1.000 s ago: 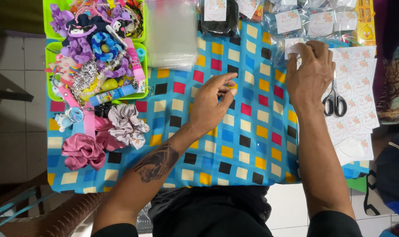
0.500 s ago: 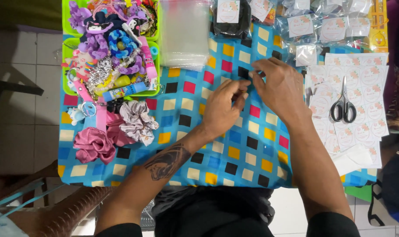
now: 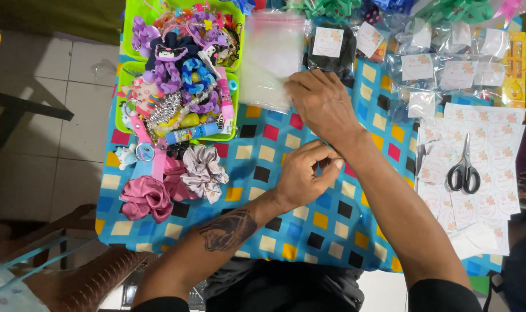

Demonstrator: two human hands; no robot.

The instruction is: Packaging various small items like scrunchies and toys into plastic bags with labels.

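One clear bag lies lengthwise under right hand.

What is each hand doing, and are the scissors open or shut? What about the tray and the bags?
Right hand: flat on the clear bags.
Left hand: curled, pinching something too small to tell.
Scissors: shut, lying on sticker sheets.
Green tray: full of hair accessories.

Both forearms are bare, black sleeves pushed up near the elbows; the left forearm bears a dark tattoo (design unclear).
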